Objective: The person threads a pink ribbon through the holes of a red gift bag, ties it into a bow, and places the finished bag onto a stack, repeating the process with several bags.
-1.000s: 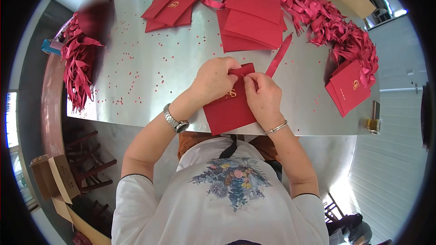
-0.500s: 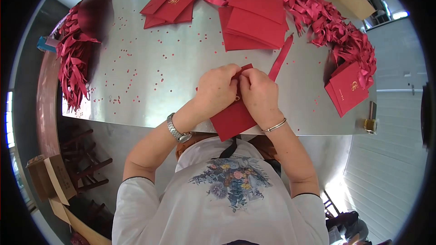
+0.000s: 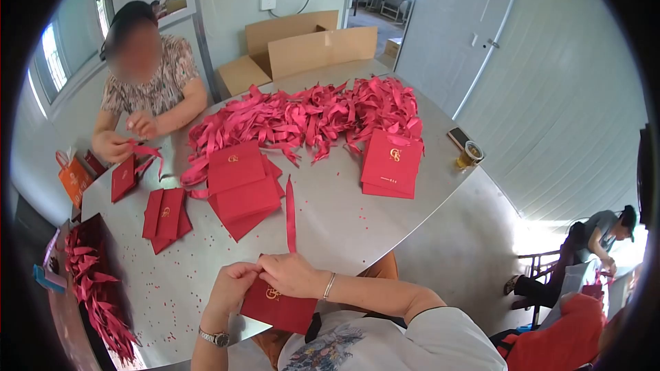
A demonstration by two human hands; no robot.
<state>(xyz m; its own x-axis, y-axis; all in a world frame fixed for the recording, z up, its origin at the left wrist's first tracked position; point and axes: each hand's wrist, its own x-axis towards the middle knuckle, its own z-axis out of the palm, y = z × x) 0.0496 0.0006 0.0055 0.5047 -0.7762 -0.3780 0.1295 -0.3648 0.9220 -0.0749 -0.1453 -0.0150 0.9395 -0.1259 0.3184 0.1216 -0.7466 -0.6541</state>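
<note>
A flat red paper bag with a gold emblem hangs tilted between my hands at the table's near edge. My left hand, above the wristwatch, pinches its upper left corner. My right hand, above a bangle, closes on the top edge beside it, fingertips meeting the left ones. A red ribbon runs up from behind my right hand across the tabletop; its lower end is hidden. Beyond it lies a stack of red bags. A smaller pile of red bags sits to the left.
Loose ribbons heap along the far side, and more ribbons hang at the left. Finished-looking bags lie right, near a phone and a glass cup. A co-worker handles ribbon across the table.
My view has lifted and swung, bringing the co-worker, cartons and door into sight. Both hands remain together at the bag's top edge.
</note>
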